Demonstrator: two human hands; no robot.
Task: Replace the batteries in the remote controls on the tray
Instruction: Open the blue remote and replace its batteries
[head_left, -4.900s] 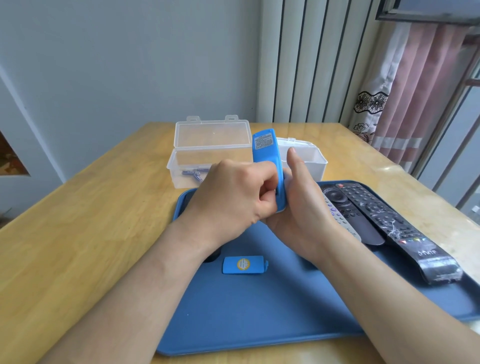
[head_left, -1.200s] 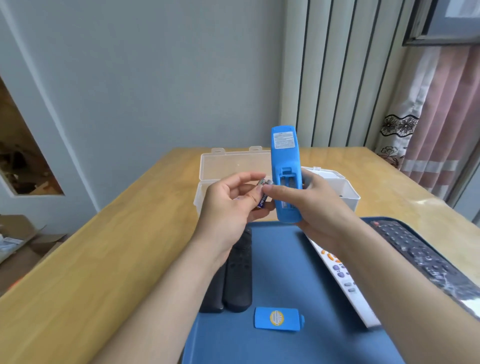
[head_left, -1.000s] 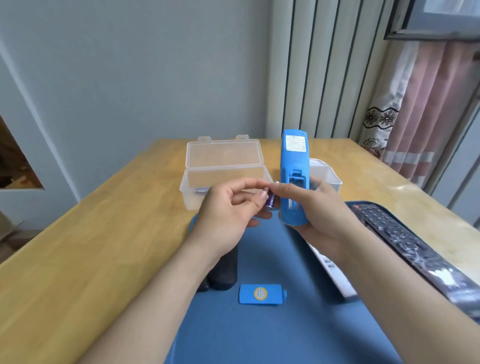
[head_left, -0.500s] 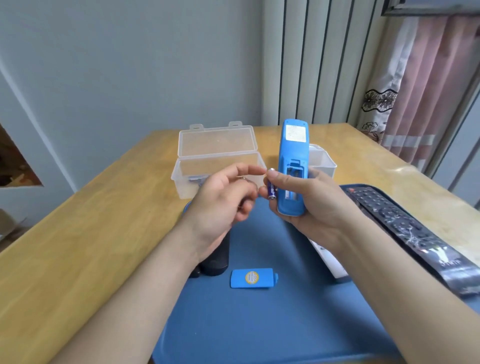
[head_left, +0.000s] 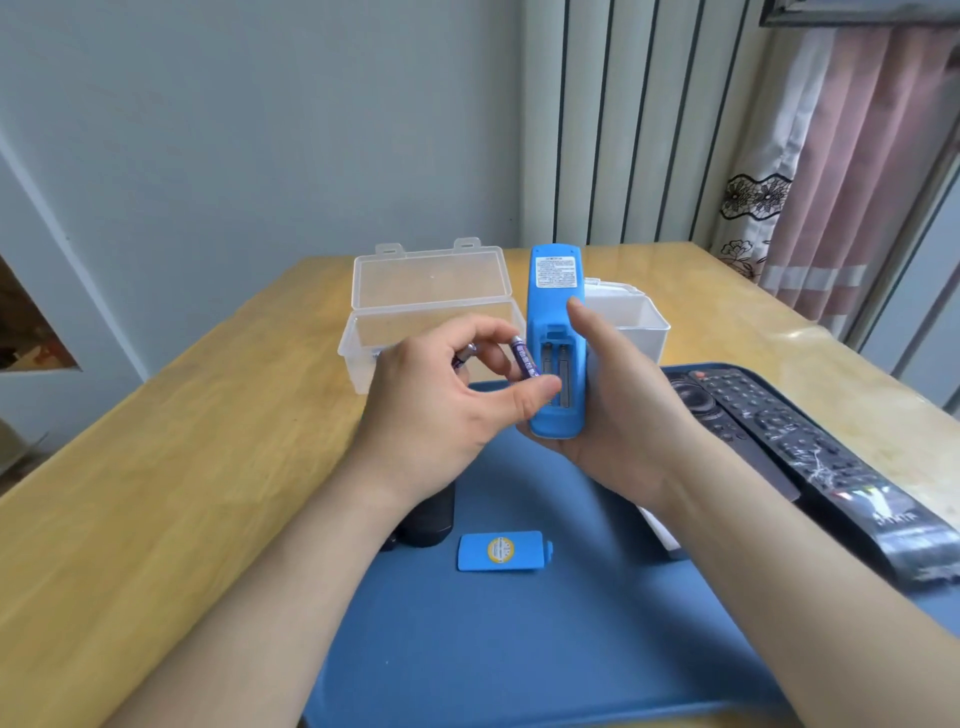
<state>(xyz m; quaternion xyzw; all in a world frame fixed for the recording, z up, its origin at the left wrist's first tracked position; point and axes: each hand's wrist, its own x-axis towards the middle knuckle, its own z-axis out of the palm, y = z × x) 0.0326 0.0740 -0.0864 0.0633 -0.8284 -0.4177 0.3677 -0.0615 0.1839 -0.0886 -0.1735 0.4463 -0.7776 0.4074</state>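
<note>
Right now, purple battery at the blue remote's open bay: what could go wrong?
1. The left hand pinches a purple cylindrical battery and seems to hold a second battery; the spare could slip.
2. The right hand holds the blue plastic remote upright, so a loosely seated cell might drop out.
3. The flat blue battery cover lies loose on the blue tray; a forearm could knock it.

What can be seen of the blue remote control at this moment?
The blue remote is a slim, plastic-looking body held upright above the tray, its back to the camera. A white printed label sits near the top; below it the battery compartment is open, with two bays that look empty. The right hand grips it from the right side and underneath. The left hand pinches a purple battery beside the compartment's left edge, thumb over the remote's lower left. Its blue cover lies apart on the tray.
</note>
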